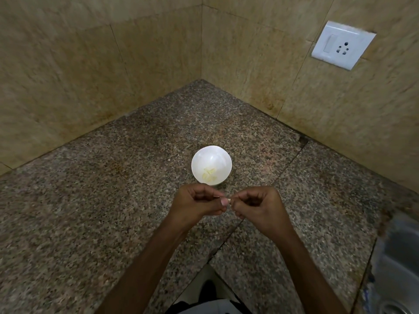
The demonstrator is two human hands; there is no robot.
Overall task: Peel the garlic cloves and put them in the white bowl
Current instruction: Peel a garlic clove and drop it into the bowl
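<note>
At the bottom edge of the frame, in the centre, a notch in the counter shows a strip of pale floor and dark clothing, and two bare forearms rise from there toward the middle of the picture. In the lower right corner lies part of a steel sink (394,268), blurred. The speckled granite counter (90,200) fills the lower half of the frame, with a seam running diagonally under the arms. Just below centre the two hands meet over the counter, fingers curled inward: the left hand (197,202) and the right hand (260,205) each pinch, between thumb and fingertips, the same small pale garlic clove (229,201), which is held in the air between them and mostly hidden by the fingertips. It is too small to tell whether its skin is on or off. Just beyond the hands, near the centre of the frame, the white bowl (217,155) stands upright on the counter, and a few pale yellowish peeled cloves (209,174) lie at its bottom. Farther back the counter runs into a corner where two beige tiled walls meet at upper centre. On the right-hand wall, in the upper right of the frame, sits a white switch-and-socket plate (343,48).
</note>
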